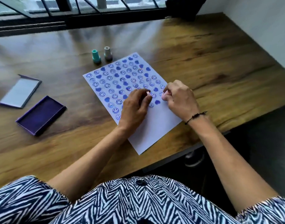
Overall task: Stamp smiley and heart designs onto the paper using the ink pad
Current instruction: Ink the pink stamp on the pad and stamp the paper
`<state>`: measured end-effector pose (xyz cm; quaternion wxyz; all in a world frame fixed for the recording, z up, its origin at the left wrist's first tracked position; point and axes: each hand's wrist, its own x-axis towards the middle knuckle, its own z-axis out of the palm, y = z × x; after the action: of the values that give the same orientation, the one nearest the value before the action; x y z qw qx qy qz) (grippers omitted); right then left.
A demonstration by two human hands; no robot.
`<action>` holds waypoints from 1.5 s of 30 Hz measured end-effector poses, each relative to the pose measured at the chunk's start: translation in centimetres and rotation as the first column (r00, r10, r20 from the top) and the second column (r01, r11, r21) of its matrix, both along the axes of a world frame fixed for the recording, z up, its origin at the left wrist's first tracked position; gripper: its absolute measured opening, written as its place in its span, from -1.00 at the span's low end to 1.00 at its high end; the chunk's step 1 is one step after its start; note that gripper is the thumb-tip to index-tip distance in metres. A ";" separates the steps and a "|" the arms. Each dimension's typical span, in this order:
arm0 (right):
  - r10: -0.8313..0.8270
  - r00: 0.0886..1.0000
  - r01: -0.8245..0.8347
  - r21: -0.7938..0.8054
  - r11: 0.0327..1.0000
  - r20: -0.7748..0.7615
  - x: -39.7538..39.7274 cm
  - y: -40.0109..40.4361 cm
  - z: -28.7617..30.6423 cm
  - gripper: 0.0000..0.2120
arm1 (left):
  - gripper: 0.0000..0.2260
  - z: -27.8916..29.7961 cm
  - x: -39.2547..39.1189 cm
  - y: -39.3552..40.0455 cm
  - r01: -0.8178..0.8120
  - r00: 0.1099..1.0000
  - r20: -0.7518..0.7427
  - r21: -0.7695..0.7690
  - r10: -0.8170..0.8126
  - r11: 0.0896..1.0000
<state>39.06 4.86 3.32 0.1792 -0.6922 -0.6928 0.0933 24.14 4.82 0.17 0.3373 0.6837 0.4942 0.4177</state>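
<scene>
A white sheet of paper (156, 126) lies tilted on the wooden table, its upper part covered with several rows of blue smiley and heart prints. Both hands hover over the sheet's middle. My left hand (135, 107) pinches a small pale pink stamp (148, 92) at its fingertips. My right hand (179, 99) holds another small pink stamp (164, 95), mostly hidden by the fingers. The open purple ink pad (41, 114) sits to the left of the paper. A teal stamp (96, 56) and a grey stamp (108, 53) stand upright beyond the paper's top left corner.
The ink pad's lid (20, 91) lies open side up at the far left. The table's front edge runs diagonally at lower right, with dark floor beyond. A window frame lines the table's far side, and a dark object (182, 8) stands at the back right.
</scene>
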 end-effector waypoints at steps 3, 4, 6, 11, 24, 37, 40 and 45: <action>0.034 0.997 -0.035 0.005 0.999 0.072 -0.1 -0.1 -0.2 -0.90 | -0.80 0.0 0.0 0.1 -0.004 1.000 -0.020 0.011 0.004 1.000; 0.038 0.994 -0.039 0.006 0.999 0.098 -0.1 0.0 -0.2 -0.90 | -0.80 -0.1 0.0 0.1 -0.003 1.000 -0.028 0.013 0.004 1.000; 0.050 0.989 -0.051 0.009 0.999 0.142 -0.2 0.1 -0.2 -0.88 | -0.79 -0.1 0.1 0.1 -0.004 0.999 -0.036 0.013 0.005 1.000; 0.071 0.982 -0.077 0.024 0.997 0.174 -0.2 0.0 -0.2 -0.88 | -0.78 -0.1 0.1 0.2 -0.009 0.999 -0.048 0.010 0.009 1.000; 0.131 0.949 -0.142 0.018 0.990 0.286 -0.3 0.6 -0.3 -0.82 | -0.78 0.0 0.0 0.2 0.000 0.999 -0.045 -0.009 0.000 1.000; 0.111 0.980 -0.103 -0.055 0.993 0.164 -0.7 1.2 0.2 -0.80 | -0.79 0.1 0.0 0.2 0.013 1.000 -0.021 -0.028 -0.014 1.000; 0.102 0.984 -0.094 -0.057 0.994 0.147 -0.7 1.1 0.2 -0.82 | -0.79 0.0 0.1 0.2 0.000 1.000 -0.019 -0.023 -0.001 1.000; 0.092 0.981 -0.081 -0.068 0.994 0.169 -0.7 1.1 0.0 -0.85 | -0.79 -0.1 0.1 0.1 -0.007 1.000 -0.018 -0.022 0.006 1.000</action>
<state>38.33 5.96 3.30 0.0936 -0.6721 -0.7319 0.0620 24.22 4.97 0.02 0.3389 0.6821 0.5040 0.4073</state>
